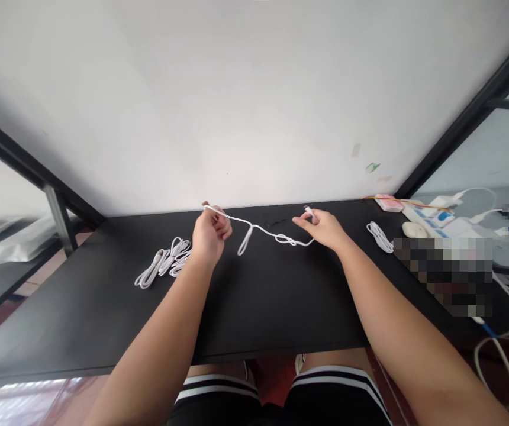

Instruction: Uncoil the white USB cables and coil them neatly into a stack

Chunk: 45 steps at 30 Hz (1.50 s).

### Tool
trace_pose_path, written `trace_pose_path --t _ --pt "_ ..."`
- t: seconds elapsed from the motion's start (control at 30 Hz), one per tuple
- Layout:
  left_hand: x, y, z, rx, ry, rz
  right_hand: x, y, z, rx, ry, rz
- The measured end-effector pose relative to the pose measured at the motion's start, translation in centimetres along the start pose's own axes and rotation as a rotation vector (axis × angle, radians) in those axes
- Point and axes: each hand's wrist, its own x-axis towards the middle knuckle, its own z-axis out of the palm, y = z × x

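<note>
in the head view, a person sits at a black desk (254, 307) that stands against a white wall (237, 106), and both bare arms reach forward over it. the left hand (210, 232) is lifted a little above the desk near its far edge, with the fingers curled closed around one end of a thin white cable (261, 229). the right hand (321, 228) is also near the far edge, more to the right, and it pinches the other end of the same cable between the thumb and the first fingers, so the small plug stands up just above the fingertips. between the two hands the cable hangs loose: it runs from the left hand toward the right, one loop drops down to the desk in the middle, and a small twist lies just beside the right hand. to the left of the left hand, a bundle of coiled white cables (164, 262) lies on the desk, near but not touching the hand. another small white coil (379, 235) lies to the right of the right hand. at the far right corner there are a white mouse (414, 229), a pink and white box (388, 202) and some white and blue packages (432, 214); a part there is blurred. more white cords (507, 331) hang past the right edge of the desk.
</note>
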Motion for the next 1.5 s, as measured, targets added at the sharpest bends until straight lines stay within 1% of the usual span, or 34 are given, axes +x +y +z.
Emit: trace_pose_path --t 0.07,0.17,0.27,0.37,0.43,0.5,0.53,0.6,0.67,0.7,0.77,0.87,0.97,1.03,1.07,1.13,1.2,1.3,1.37,1.5 --pt "0.4 1.0 -0.8 -0.128 0.075 -0.01 0.4 0.5 -0.3 -0.086 0.125 0.032" --pt "0.8 2.3 -2.1 -0.279 0.111 -0.04 0.9 1.4 -1.0 -0.177 0.235 0.061" --pt "1.1 2.9 -3.1 -0.396 0.145 -0.05 1.1 2.1 -1.7 -0.265 0.334 0.108" --pt "1.3 3.0 -3.7 -0.44 0.235 -0.029 1.3 2.5 -2.3 -0.368 0.385 0.13" --pt "1.3 3.0 -3.9 -0.446 0.251 -0.016 1.4 2.5 -2.6 -0.396 0.368 0.144" --pt "1.1 3.1 -3.9 -0.439 0.204 -0.032 1.4 2.3 -2.7 -0.381 0.28 0.166" --pt "1.0 3.1 -3.8 -0.422 0.172 -0.05 1.3 2.1 -2.7 -0.362 0.197 0.173" --pt "0.9 3.1 -3.6 -0.349 0.135 -0.08 1.1 1.6 -2.6 -0.312 -0.026 0.167" --pt "0.9 3.0 -3.2 -0.237 0.128 -0.085 0.8 1.1 -2.4 -0.243 -0.26 0.139" --pt "0.9 2.9 -2.9 -0.181 0.124 -0.081 0.6 0.8 -2.3 -0.202 -0.356 0.121" --pt "0.9 2.5 -2.4 -0.095 0.098 -0.065 0.1 0.3 -2.1 -0.125 -0.502 0.085" --pt "0.8 1.8 -1.5 -0.035 0.056 -0.035 -0.7 -0.9 -1.9 -0.042 -0.659 0.013" --pt "0.7 1.1 -1.0 -0.015 0.043 -0.008 -1.6 -2.2 -1.4 -0.022 -0.779 -0.09" --pt "0.8 0.6 -1.0 0.018 0.044 0.001 -2.1 -2.9 -0.9 -0.042 -0.824 -0.154" --pt "0.8 0.4 -1.1 0.05 0.054 0.012 -2.3 -3.2 -0.7 -0.047 -0.826 -0.18" --pt "1.0 0.1 -1.3 0.133 0.095 0.061 -2.5 -3.5 -0.1 -0.033 -0.757 -0.211" --pt "1.1 -0.2 -1.4 0.209 0.14 0.139 -2.3 -3.3 0.4 0.0 -0.594 -0.214" --pt "1.1 -0.3 -1.5 0.261 0.195 0.264 -1.6 -2.4 0.6 0.052 -0.257 -0.193" --pt "1.1 -0.1 -1.5 0.252 0.235 0.326 -1.0 -1.6 0.5 0.056 -0.025 -0.181" --pt "1.1 0.4 -1.3 0.182 0.265 0.352 -0.2 -0.2 -0.3 -0.016 0.408 -0.188"
